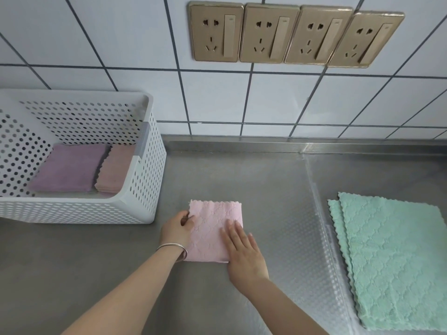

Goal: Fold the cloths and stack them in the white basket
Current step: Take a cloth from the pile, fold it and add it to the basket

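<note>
A folded pink cloth [212, 228] lies on the steel counter in front of me. My left hand [176, 229] pinches its left edge between thumb and fingers. My right hand [244, 252] lies flat on the cloth's right side with straight fingers pressing it down. The white perforated basket [145, 189] stands at the left and holds a folded purple cloth [70, 168] beside a folded stack of peach cloths [116, 168]. Two green cloths [391, 257] lie unfolded and overlapped at the right.
The steel counter [242, 175] runs back to a tiled wall with a row of several gold sockets [295, 36]. A textured clear mat [309, 238] covers the counter's right part under the green cloths. A silver bangle [174, 247] is on my left wrist.
</note>
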A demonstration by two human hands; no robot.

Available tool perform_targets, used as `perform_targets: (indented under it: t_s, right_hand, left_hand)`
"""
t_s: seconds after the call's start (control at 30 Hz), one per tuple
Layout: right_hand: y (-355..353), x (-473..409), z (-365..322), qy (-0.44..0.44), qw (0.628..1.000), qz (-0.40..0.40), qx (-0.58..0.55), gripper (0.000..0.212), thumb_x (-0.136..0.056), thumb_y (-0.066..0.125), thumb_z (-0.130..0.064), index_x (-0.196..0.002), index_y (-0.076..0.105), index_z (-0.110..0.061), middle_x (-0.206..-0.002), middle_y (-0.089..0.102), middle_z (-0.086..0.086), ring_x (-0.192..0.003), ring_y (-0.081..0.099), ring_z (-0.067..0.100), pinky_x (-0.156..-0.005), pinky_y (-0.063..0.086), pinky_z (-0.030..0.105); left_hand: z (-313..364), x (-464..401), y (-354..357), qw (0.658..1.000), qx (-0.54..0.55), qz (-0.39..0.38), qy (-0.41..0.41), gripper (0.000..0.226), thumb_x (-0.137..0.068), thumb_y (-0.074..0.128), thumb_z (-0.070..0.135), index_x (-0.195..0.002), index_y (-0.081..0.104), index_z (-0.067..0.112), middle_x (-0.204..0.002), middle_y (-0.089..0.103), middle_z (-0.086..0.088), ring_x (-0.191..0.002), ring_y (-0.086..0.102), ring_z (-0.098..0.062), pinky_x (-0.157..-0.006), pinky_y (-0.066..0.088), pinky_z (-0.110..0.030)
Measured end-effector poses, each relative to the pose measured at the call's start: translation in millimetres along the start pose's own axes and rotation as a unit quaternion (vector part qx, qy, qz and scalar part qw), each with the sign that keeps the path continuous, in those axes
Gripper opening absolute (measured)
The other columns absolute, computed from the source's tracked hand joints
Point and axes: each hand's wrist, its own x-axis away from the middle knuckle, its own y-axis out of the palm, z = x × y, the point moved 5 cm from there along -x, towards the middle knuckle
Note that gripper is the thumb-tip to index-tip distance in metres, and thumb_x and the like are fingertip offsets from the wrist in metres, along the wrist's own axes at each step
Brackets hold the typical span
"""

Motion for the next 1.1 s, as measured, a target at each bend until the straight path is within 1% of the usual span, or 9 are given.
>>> perform_targets:
  t_s: [0.17, 0.27, 0.37, 0.5, 0.6, 0.73, 0.87, 1.0, 1.1]
  right_hand:
    - [-12.7, 2.2, -4.9, -0.004, 1.000, -0.001, -0.003, 0.076, -0.061, 0.054, -0.042, -0.133, 0.051, -0.019, -0.143, 0.045, 0.000, -0.133, 0.032, 0.017, -0.102, 0.044, 0.039]
    - [-30.6, -7.2, -7.4, -0.025, 0.999, 0.024, 0.004, 0.063, -0.075, 0.042, -0.043, -0.131, 0.052, -0.017, -0.138, 0.051, 0.003, -0.129, 0.045, 0.019, -0.103, 0.027, 0.039]
    - [-33.4, -28.3, -5.0, -0.001, 1.000, -0.001, 0.022, 0.059, -0.082, 0.032, -0.042, -0.128, 0.056, -0.013, -0.136, 0.053, 0.005, -0.127, 0.048, 0.019, -0.104, 0.042, 0.038]
    - [-17.8, -42.8, 8.0, 0.023, 0.993, -0.102, 0.050, 0.078, -0.077, -0.009, -0.050, -0.145, -0.002, -0.012, -0.152, -0.013, 0.001, -0.139, -0.014, 0.019, -0.118, 0.010, 0.042]
    - [-11.9, -43.9, 17.4, 0.054, 0.993, -0.097, 0.039, 0.070, -0.096, 0.001, -0.049, -0.140, 0.038, -0.010, -0.150, 0.029, 0.005, -0.140, 0.026, 0.020, -0.111, 0.025, 0.042]
    - [-5.9, -41.2, 19.5, 0.051, 0.990, -0.123, 0.043, 0.071, -0.097, 0.001, -0.048, -0.135, 0.046, -0.008, -0.145, 0.043, 0.006, -0.135, 0.027, 0.017, -0.104, 0.021, 0.042]
    - [-6.7, -43.3, 18.3, 0.059, 0.991, -0.115, 0.031, 0.067, -0.093, 0.014, -0.048, -0.136, 0.046, -0.007, -0.146, 0.039, 0.007, -0.138, 0.033, 0.021, -0.114, 0.023, 0.040]
    - [-14.7, -43.8, 15.8, 0.056, 0.986, -0.151, -0.045, 0.072, -0.083, 0.003, -0.043, -0.150, 0.000, -0.016, -0.153, -0.018, -0.007, -0.145, -0.008, 0.016, -0.120, 0.004, 0.033]
    - [-31.3, -36.5, 21.5, 0.190, 0.958, -0.039, -0.211, 0.063, -0.086, 0.043, -0.014, -0.146, 0.022, -0.013, -0.151, 0.020, 0.001, -0.135, 0.029, 0.021, -0.106, 0.033, 0.027]
  left_hand:
    - [1.2, 11.5, -8.4, 0.995, 0.050, 0.060, 0.061, 0.037, -0.084, 0.063, 0.011, -0.121, 0.056, 0.010, -0.117, 0.061, -0.009, -0.094, 0.059, -0.018, -0.087, 0.043, -0.027]
    - [21.9, 21.6, -2.6, 0.951, -0.146, 0.084, 0.258, 0.048, -0.083, 0.053, 0.017, -0.131, 0.048, 0.012, -0.134, 0.051, -0.008, -0.120, 0.050, -0.026, -0.105, 0.033, -0.032]
    - [19.2, 24.7, 27.5, 0.870, -0.342, 0.003, 0.355, 0.066, -0.074, 0.037, 0.033, -0.138, 0.034, 0.019, -0.142, 0.045, -0.004, -0.134, 0.034, -0.025, -0.105, 0.022, -0.037]
    - [4.0, 20.7, 45.0, 0.845, -0.406, -0.010, 0.347, 0.073, -0.085, 0.030, 0.048, -0.149, 0.002, 0.024, -0.153, 0.019, -0.001, -0.145, -0.006, -0.021, -0.109, 0.012, -0.043]
    - [4.3, 17.2, 45.2, 0.851, -0.408, -0.020, 0.330, 0.063, -0.093, 0.017, 0.052, -0.148, 0.004, 0.027, -0.153, 0.019, -0.002, -0.144, 0.004, -0.023, -0.108, 0.016, -0.043]
    - [6.7, 17.1, 49.4, 0.843, -0.423, -0.033, 0.330, 0.060, -0.094, 0.012, 0.053, -0.145, 0.022, 0.023, -0.152, 0.024, -0.006, -0.140, 0.019, -0.025, -0.106, 0.021, -0.043]
    - [6.5, 18.4, 46.9, 0.853, -0.410, -0.054, 0.318, 0.068, -0.085, 0.023, 0.058, -0.144, 0.025, 0.025, -0.153, 0.028, -0.005, -0.141, 0.022, -0.025, -0.110, 0.031, -0.046]
    - [23.1, 23.0, 36.7, 0.922, -0.276, -0.096, 0.256, 0.071, -0.080, 0.033, 0.052, -0.146, 0.023, 0.027, -0.156, 0.005, 0.006, -0.146, 0.003, -0.016, -0.117, 0.012, -0.028]
    - [22.9, 27.9, 6.7, 0.993, 0.007, 0.052, 0.105, 0.044, -0.076, 0.056, 0.016, -0.121, 0.055, 0.015, -0.135, 0.041, -0.001, -0.122, 0.045, -0.018, -0.097, 0.032, -0.018]
